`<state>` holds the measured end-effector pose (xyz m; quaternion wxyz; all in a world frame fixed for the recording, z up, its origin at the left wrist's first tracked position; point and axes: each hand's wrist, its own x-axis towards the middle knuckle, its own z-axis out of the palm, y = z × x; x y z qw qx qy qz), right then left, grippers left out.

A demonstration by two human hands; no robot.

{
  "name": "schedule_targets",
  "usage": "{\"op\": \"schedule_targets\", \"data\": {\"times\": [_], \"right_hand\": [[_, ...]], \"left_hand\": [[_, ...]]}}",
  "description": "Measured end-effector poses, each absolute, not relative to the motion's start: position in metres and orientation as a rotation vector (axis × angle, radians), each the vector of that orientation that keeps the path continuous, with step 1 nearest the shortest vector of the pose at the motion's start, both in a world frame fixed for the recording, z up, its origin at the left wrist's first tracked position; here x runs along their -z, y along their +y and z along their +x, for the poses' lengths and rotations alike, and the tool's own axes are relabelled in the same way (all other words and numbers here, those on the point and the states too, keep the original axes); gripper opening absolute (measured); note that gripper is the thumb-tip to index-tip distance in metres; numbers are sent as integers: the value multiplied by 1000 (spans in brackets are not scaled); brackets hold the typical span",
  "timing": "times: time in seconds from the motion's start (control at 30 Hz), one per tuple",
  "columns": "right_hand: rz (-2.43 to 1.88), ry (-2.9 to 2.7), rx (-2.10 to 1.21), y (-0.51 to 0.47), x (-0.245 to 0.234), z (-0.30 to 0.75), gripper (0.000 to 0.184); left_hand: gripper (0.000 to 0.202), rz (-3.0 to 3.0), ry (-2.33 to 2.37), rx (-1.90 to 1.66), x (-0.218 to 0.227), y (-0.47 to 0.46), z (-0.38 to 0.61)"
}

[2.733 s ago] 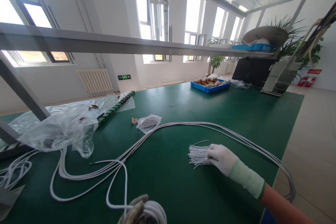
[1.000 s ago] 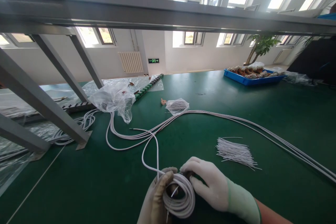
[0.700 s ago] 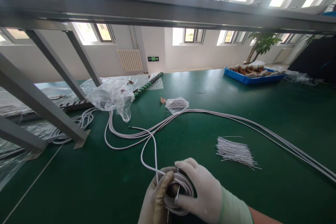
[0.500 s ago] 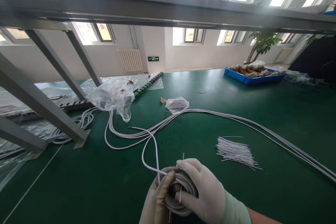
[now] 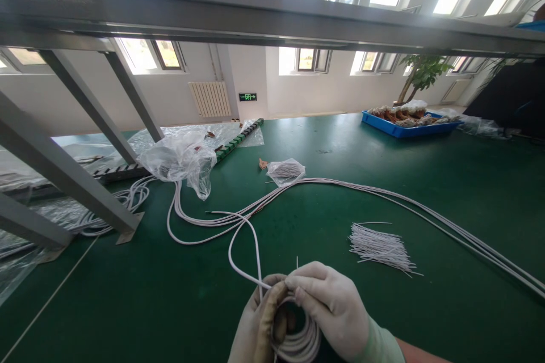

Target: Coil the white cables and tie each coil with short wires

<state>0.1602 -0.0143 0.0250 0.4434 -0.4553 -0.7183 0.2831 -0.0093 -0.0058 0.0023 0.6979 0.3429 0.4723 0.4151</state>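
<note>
Ties beside coil-holding hands

Gloved left hand and right hand gripping a white cable coil above the green desk, thin tie wire pinched upright.
</note>
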Motion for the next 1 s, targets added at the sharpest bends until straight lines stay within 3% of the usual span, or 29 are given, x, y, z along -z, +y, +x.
{"op": "schedule_targets", "data": {"times": [0.13, 0.3, 0.53, 0.8, 1.0], "right_hand": [[-1167, -1640, -839, -9, -24, 160, 21], [-1176, -1675, -742, -4, -24, 161, 22], [-1254, -1648, -754, -4, -30, 162, 24], [-1156, -1393, -1035, 12, -20, 181, 42], [-973, -1368, -1497, 15, -27, 186, 16]], "left_hand": [[24, 775, 1109, -960, 5, -10, -5], [16, 719, 1124, -1049, 0, -10, 0], [51, 556, 1001, -917, -19, 1, 6], [53, 596, 1081, -867, -32, 1, -5], [41, 696, 1089, -791, -37, 3, -10]]}}
